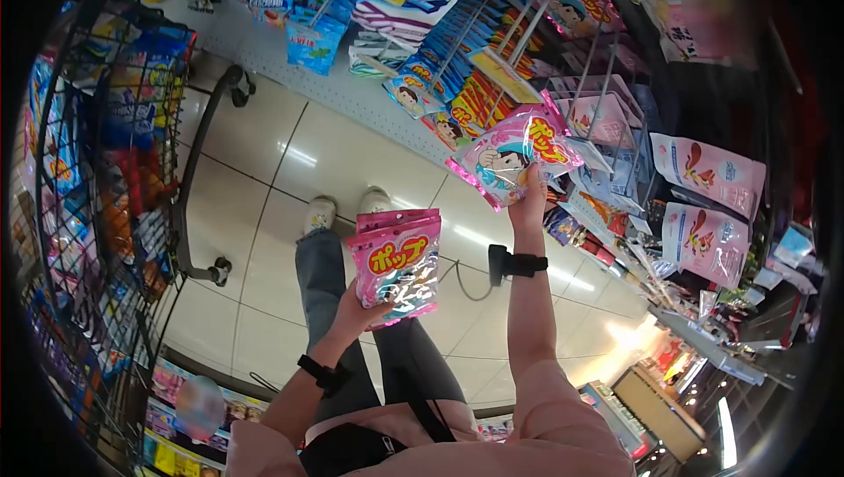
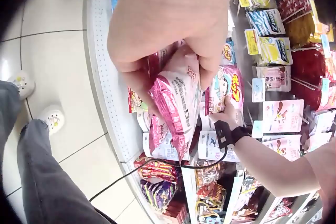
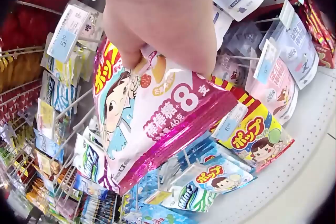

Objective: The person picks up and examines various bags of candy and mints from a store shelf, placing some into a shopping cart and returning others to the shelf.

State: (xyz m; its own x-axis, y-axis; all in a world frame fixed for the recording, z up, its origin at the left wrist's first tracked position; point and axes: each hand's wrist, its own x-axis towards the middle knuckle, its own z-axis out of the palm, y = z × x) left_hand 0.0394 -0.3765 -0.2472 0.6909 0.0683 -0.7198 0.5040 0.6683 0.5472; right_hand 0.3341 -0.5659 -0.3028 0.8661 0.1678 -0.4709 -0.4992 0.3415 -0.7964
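My left hand (image 1: 354, 313) grips pink lollipop bags (image 1: 403, 268) by their lower side, in front of my legs. The left wrist view shows these pink bags (image 2: 178, 95) pressed together between thumb and fingers. Up at the hanging racks, my right hand (image 1: 529, 201) pinches another pink lollipop bag (image 1: 499, 159) with a cartoon face in a blue cap. Seen from the right wrist, this bag (image 3: 168, 106) is held at one edge, its front marked with a large 8. Yellow lollipop bags (image 3: 257, 137) and blue lollipop bags (image 3: 218, 176) hang close beside it.
A black wire shopping cart (image 1: 180, 213) full of snack bags stands at the left. Metal hooks (image 1: 527, 15) with price tags stick out from the shelf. Pink pouches (image 1: 708, 174) hang at the right. A white perforated shelf base (image 1: 352, 99) borders the tiled floor (image 1: 264, 248).
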